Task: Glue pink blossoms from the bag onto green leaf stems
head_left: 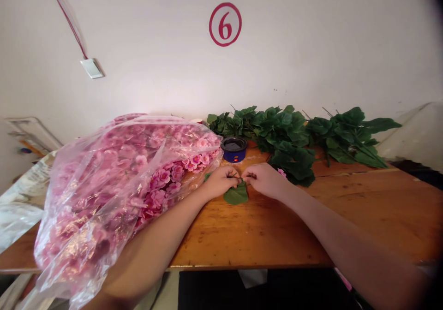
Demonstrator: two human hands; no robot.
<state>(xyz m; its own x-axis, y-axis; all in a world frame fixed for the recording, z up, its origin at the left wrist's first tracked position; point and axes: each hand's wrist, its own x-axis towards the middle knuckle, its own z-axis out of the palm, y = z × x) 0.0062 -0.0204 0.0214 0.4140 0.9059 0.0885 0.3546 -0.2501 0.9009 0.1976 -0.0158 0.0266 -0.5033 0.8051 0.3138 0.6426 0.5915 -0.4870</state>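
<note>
My left hand (224,181) is closed in a pinch on the stem of an artificial leaf sprig. A broad green leaf (236,195) of the sprig hangs below the fingers, just above or on the wooden table. Close beside it, my right hand (260,179) is also pinched, its fingertips near the same stem; what lies between them is too small to make out. Just beyond both hands stands a small blue pot (234,155) with a dark rim and a lit red light on its front.
A large clear plastic bag (104,171) of pink artificial blossoms (162,181) covers the left of the table (263,241). Piles of green leaf sprigs (284,128) lie along the wall, with another bunch (353,134) farther right. A bit of pink flower (282,173) shows behind my right wrist.
</note>
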